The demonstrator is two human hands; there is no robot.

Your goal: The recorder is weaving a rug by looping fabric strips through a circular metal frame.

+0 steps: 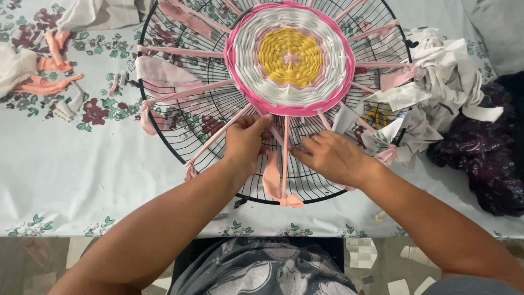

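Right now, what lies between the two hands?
In the head view, a taut pink fabric strip runs over the black wire guard between left hand and right hand.

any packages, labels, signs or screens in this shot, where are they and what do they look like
None can be made out: no package, label, sign or screen.
Round black wire fan guard: on the floral tablecloth, centre, with a round pink, white and yellow woven fabric mat on it.
Left hand and right hand: at the guard's near edge, on the pink fabric strips.
Heap of white cloth scraps: right of the guard.
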